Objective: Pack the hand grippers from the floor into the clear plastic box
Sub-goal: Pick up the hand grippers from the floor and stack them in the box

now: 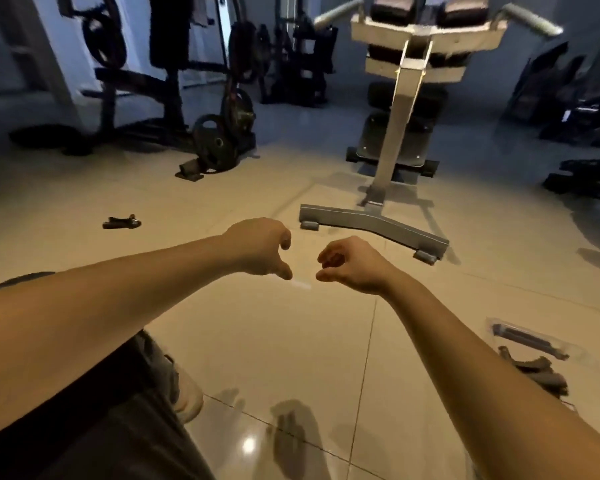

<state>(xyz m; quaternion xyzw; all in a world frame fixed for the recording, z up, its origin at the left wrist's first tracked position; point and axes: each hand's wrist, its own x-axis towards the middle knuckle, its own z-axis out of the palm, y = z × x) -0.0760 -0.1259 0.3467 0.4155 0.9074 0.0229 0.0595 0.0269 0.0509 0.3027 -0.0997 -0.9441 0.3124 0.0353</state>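
Both my arms stretch forward over the tiled floor. My left hand [262, 249] and my right hand [352, 263] hang side by side with fingers loosely curled, and neither holds anything. A black hand gripper [122, 222] lies on the floor to the far left, well beyond my left hand. At the lower right a clear plastic box [530, 337] lies on the floor with a grey hand gripper inside it. Just below the box is a small pile of dark grey hand grippers [541, 375], partly hidden behind my right forearm.
A grey weight bench [374, 225] stands straight ahead, its foot bar just past my hands. Weight plates [215, 143] and black gym machines fill the back left. My knee and shoe [187, 393] show at the lower left.
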